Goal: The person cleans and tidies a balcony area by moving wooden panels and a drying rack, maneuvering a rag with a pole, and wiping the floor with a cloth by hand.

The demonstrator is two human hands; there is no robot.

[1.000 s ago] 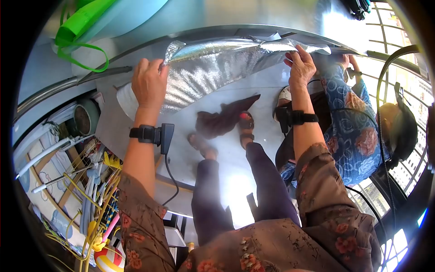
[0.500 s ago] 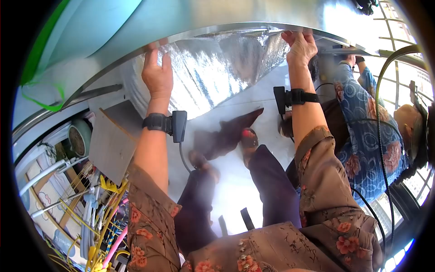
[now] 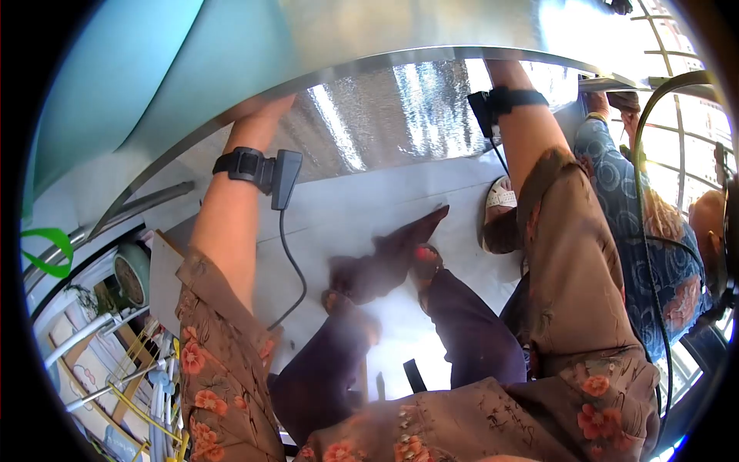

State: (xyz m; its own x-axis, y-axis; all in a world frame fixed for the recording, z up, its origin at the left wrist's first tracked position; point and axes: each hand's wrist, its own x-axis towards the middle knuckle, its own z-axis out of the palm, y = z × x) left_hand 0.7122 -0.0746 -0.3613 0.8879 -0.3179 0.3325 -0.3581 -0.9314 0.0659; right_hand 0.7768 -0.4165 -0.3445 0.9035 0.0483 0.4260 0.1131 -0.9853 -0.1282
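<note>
A shiny silver foil sheet (image 3: 408,115) hangs below the thin metal rim of a pale blue, glossy surface (image 3: 362,27). My left hand (image 3: 265,106) reaches in at the left part of this rim, beside the foil's left end. Its fingers are hidden. On the right, my right hand (image 3: 505,71) is mostly out of sight behind the rim, with only the wrist end showing in front of the foil. Black strapped devices are on my left wrist (image 3: 250,169) and right wrist (image 3: 517,100). What either hand grips does not show.
Another person in a blue patterned top (image 3: 616,177) is close on my right, by a window grid. A dark cloth-like patch (image 3: 389,258) lies on the pale floor near my feet. Left are a potted plant (image 3: 131,277), a board and a cluttered rack. A green ribbon (image 3: 50,250) hangs there.
Both hands have moved farther up behind the rim, hiding fingers that showed at the foil's top edge. The foil's slanting lower edge now runs nearly level and reaches farther right.
</note>
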